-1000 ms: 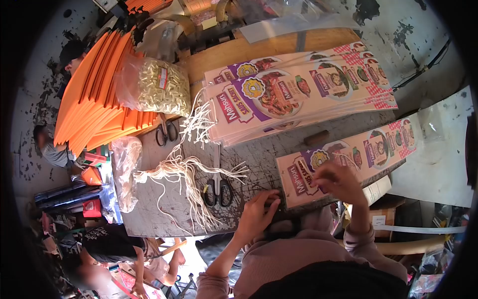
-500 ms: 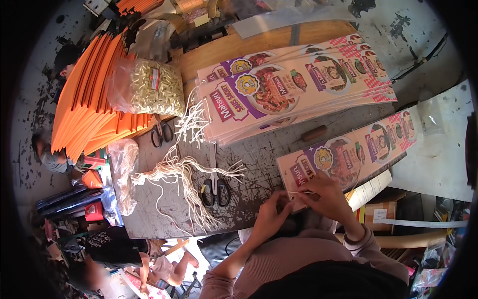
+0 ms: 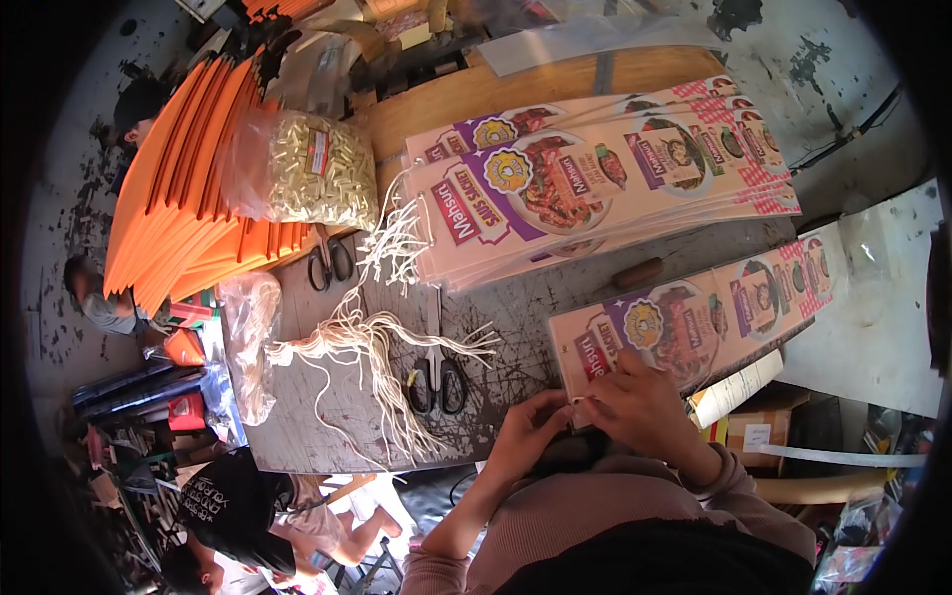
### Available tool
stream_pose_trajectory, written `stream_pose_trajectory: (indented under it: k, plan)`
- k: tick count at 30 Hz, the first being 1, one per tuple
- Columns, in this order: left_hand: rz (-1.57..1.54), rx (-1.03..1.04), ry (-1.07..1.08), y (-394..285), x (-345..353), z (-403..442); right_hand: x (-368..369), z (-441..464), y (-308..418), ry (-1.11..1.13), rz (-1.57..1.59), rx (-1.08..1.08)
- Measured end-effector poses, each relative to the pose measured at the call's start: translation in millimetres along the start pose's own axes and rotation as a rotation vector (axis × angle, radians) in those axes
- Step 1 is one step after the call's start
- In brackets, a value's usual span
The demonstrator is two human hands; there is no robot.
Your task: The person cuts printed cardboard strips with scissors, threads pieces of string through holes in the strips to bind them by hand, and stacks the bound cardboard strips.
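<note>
A long printed card stack [image 3: 739,342] with food pictures lies at the table's front edge. At its lower left corner my left hand [image 3: 531,428] is closed, thumb and finger pinching at the corner. My right hand [image 3: 640,405] is closed over the same corner, fingertips pinched on a short white string [image 3: 580,400]. Most of the string is hidden by my fingers. Left of my hands, a bundle of white strings [image 3: 367,347] is spread on the table, with black-handled scissors [image 3: 434,357] lying across its loose ends.
A taller pile of printed cards [image 3: 615,188], strings hanging from its left end, lies at the back. Beside it are a bag of gold metal pieces [image 3: 322,174], orange folded sheets [image 3: 178,208], more scissors [image 3: 329,263] and a bag of string [image 3: 248,342]. A person [image 3: 233,516] sits lower left.
My hands have drawn together at the card's corner, and less string shows between them. The view has shifted slightly. The person at lower left has leaned lower.
</note>
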State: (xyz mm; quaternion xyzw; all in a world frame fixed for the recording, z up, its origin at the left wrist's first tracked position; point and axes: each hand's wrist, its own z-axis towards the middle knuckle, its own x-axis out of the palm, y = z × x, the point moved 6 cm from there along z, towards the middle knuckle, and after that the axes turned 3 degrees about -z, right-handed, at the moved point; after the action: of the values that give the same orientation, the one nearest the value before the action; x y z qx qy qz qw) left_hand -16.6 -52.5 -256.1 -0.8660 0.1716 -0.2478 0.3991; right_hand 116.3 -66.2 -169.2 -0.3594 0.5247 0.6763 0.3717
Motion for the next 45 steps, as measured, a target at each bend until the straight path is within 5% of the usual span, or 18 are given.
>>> stream_pose_trajectory:
  k: [18, 36, 45]
  plan:
    - [-0.039, 0.019, 0.049, 5, 1, 1, -1, 0, 12, 0.198, -0.043, -0.06]
    - [-0.099, 0.045, 0.04, 7, 2, 3, 3, 0, 13, 0.156, -0.037, -0.058]
    - [0.298, 0.239, -0.129, 2, 2, 12, 0, 0, 4, 0.148, 0.09, -0.007]
